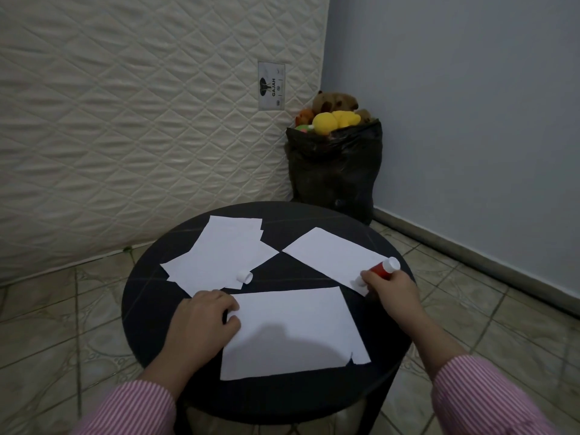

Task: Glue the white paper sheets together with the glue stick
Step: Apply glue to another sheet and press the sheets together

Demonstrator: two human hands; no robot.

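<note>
- Right hand (389, 285) has its grip clamped round the red glue stick with a white end (383, 269), tip pressed onto the near corner of the right white paper sheet (332, 255), apparently to spread glue there.
- Left hand (205, 318) rests with curled fingers on the left edge of the near white paper sheet (292, 331), likely steadying it; it clasps nothing.
- Farther left on the round black counter (150, 268), a loose pile of white paper sheets (219, 255) carries the small white cap (245, 276), clear of both hands.
- Beyond stand a black bag of plush toys (334, 164) and a quilted mattress (141, 105).
</note>
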